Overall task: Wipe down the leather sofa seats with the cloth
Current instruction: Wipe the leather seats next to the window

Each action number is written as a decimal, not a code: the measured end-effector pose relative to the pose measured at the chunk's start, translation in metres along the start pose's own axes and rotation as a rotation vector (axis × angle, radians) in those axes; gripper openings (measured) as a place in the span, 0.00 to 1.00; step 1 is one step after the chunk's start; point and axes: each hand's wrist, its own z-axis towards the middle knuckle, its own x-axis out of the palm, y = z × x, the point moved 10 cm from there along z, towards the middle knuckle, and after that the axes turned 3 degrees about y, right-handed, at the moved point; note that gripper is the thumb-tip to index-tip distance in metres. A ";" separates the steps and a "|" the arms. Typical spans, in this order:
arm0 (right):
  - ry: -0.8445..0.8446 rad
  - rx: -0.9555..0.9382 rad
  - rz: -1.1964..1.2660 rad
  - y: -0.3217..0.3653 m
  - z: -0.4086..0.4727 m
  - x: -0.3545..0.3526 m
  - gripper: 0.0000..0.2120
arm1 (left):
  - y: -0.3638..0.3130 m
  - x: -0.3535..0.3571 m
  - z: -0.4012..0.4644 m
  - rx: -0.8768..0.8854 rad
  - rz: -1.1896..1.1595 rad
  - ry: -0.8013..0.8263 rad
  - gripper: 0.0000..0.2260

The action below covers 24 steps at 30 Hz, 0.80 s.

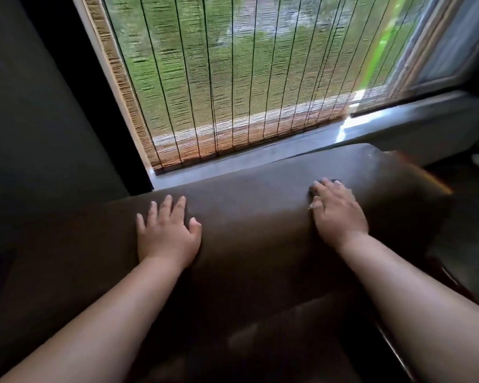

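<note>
Both arms reach forward over the sofa (255, 239), bare forearms angling in from the lower corners. The left hand (168, 233) lies flat on the rounded top of the backrest, fingers straight and fanned, thumb out to the side, holding nothing. The right hand (336, 211) presses palm-down further along the same ridge, fingers stretched forward and close together over the cloth (314, 192); only a dark sliver of it peeks out by the fingertips, so its shape can't be made out. The leather is dark brown, smooth, with a dull sheen, curving like a thick roll. Behind it runs a grey sill (233, 164), and above that hangs a woven reed blind (233, 78), thin slats stitched by dark vertical cords, greenery glowing through
</note>
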 end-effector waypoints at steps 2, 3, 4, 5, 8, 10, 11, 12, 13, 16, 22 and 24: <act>0.031 -0.068 -0.015 0.029 -0.011 0.014 0.25 | -0.039 -0.005 0.009 0.008 -0.065 0.066 0.33; 0.066 -0.191 -0.013 0.053 -0.023 0.024 0.27 | -0.074 -0.006 0.011 0.083 -0.104 0.084 0.32; 0.088 -0.334 -0.021 0.074 -0.038 0.033 0.28 | -0.110 -0.003 0.009 0.164 -0.134 0.089 0.31; 0.105 -0.441 -0.034 0.084 -0.050 0.037 0.28 | -0.138 0.001 0.007 0.213 -0.148 0.079 0.30; 0.086 -0.432 -0.047 0.034 -0.019 0.018 0.26 | -0.157 0.010 0.005 0.180 -0.087 -0.071 0.30; 0.067 -0.126 -0.045 -0.042 0.027 -0.005 0.25 | -0.152 0.012 0.006 0.175 -0.074 -0.175 0.31; 0.060 0.008 -0.029 -0.070 0.046 -0.013 0.24 | -0.153 0.014 0.011 0.187 -0.076 -0.196 0.32; 0.044 0.084 -0.035 -0.078 0.060 -0.017 0.24 | -0.153 0.017 0.013 0.184 -0.076 -0.193 0.33; 0.041 0.090 -0.060 -0.064 0.066 -0.015 0.24 | -0.153 0.018 0.014 0.179 -0.070 -0.193 0.33; 0.158 -0.253 -0.095 0.041 0.048 0.021 0.27 | -0.158 0.018 0.013 0.189 -0.054 -0.196 0.33; 0.222 -0.247 -0.063 -0.017 0.093 0.005 0.23 | -0.156 0.017 0.015 0.192 -0.046 -0.222 0.33; 0.160 0.057 -0.128 -0.081 0.136 -0.019 0.22 | -0.156 0.017 0.016 0.187 -0.028 -0.248 0.32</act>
